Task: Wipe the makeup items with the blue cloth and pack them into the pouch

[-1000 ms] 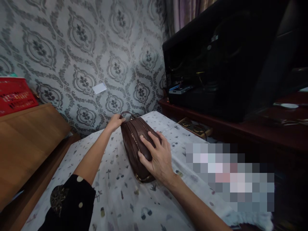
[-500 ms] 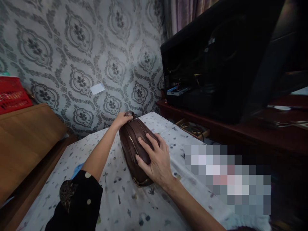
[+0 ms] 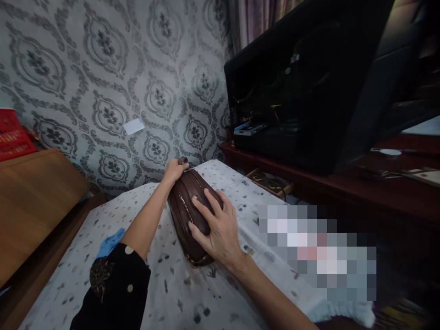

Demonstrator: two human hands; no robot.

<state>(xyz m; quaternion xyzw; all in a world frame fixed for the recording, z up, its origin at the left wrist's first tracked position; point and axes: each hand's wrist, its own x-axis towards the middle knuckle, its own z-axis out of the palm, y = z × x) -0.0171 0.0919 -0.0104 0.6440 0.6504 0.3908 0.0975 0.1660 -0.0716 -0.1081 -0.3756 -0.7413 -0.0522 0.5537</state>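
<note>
A dark brown leather handbag (image 3: pixel 182 220) with zips lies on a white printed cloth (image 3: pixel 165 293). At its far end, my left hand (image 3: pixel 175 171) is closed around a small dark strap piece that pokes out above the fingers. My right hand (image 3: pixel 222 229) rests on the bag's near right part, fingers spread over the leather beside a zip. A gold-coloured fitting trims the bag's near end. Part of the bag's right side is hidden under my right hand.
A blue cloth (image 3: pixel 110 242) lies by my left sleeve. On the left stands a brown box (image 3: pixel 37 197) with a red basket (image 3: pixel 13 135) on it. A large black screen (image 3: pixel 292 91) stands on a dark red cabinet (image 3: pixel 330 188) with an open drawer (image 3: pixel 268 182).
The view has shifted slightly, so most things sit a little further left. More of the blue cloth shows. Both hands keep their places on the handbag.
</note>
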